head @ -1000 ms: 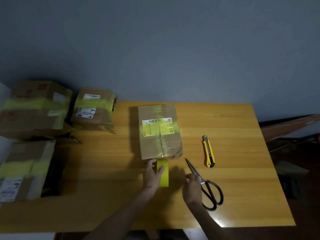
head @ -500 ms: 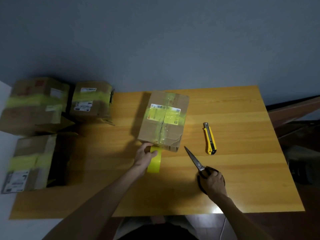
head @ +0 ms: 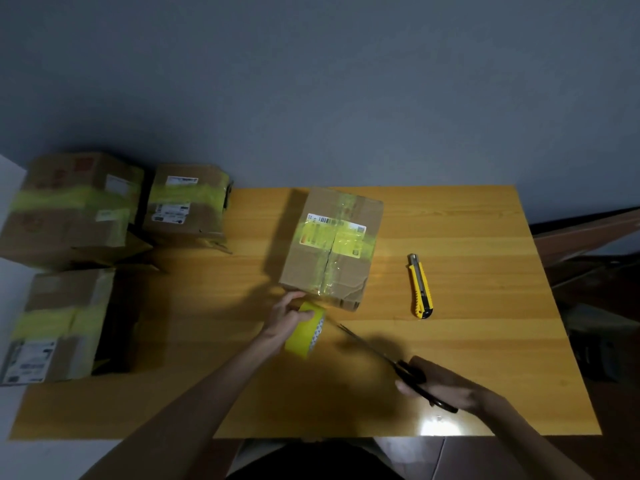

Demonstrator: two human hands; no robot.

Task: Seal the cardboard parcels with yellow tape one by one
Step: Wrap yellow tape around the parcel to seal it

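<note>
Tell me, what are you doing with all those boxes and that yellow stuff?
A person is taping up cardboard parcels. The left hand grips a roll of yellow tape just in front of the middle parcel on the wooden table. The right hand holds black scissors, blades pointed at the tape, probably ready to cut. A yellow utility knife lies untouched on the right. Three taped parcels sit at the left.
</note>
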